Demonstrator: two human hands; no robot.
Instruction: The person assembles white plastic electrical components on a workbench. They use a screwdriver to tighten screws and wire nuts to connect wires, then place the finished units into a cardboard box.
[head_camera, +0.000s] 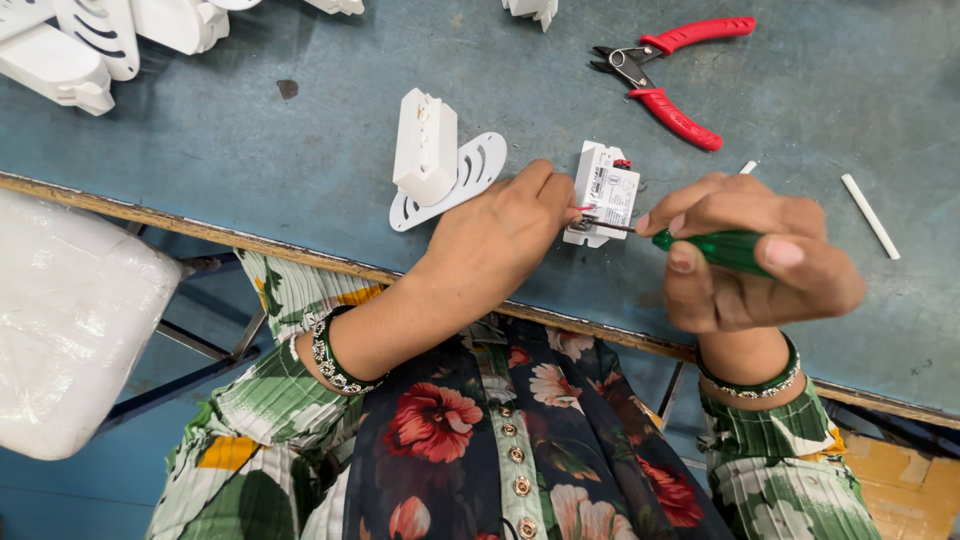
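At the centre of the frame, the left hand (500, 235) pinches a small white box (603, 193) on the blue table (250, 150). The right hand (755, 255) grips a green screwdriver (715, 248), tip at the box's lower edge. Best keep the blade straight and the box pressed flat; red pliers (665, 75) lie upper right.

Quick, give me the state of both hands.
Left hand: closed, steadying the small white plastic module.
Right hand: closed on the green-handled screwdriver.

My left hand (500, 240) curls knuckles-up, fingertips pinched; my right hand (755, 255) is fisted, thumb on top.
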